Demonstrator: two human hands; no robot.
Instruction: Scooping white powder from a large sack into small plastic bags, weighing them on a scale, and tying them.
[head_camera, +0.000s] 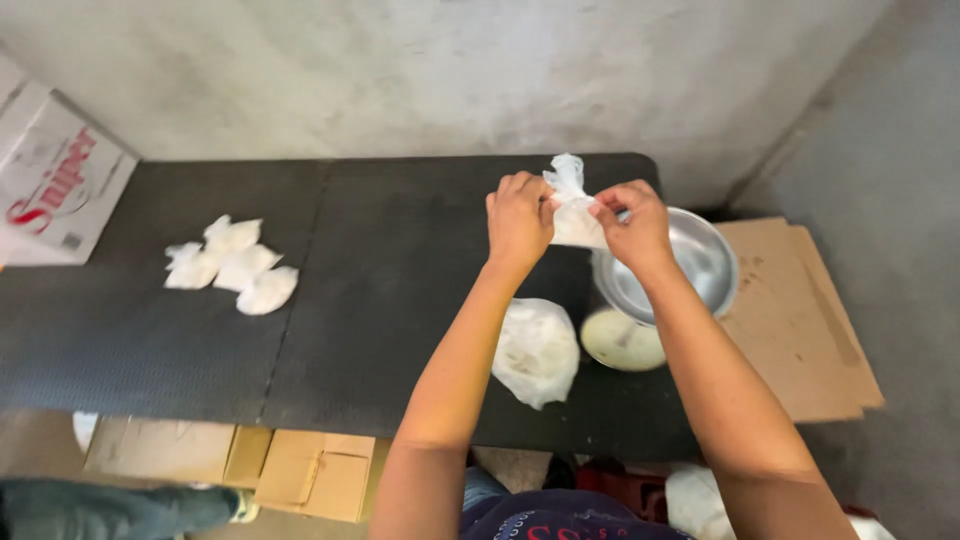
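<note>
Currently: left hand (518, 218) and right hand (632, 225) pinch small filled plastic bag (574, 212), seemingly knotting its neck above dark surface (400, 270).

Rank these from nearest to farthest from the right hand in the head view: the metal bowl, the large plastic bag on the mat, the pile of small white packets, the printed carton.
From the right hand:
1. Metal bowl, just below and right of it, at the mat's right end.
2. Large plastic bag, lower left, near the front edge.
3. Pile of small white packets, far left on the mat.
4. Printed carton, at the far left edge.
</note>
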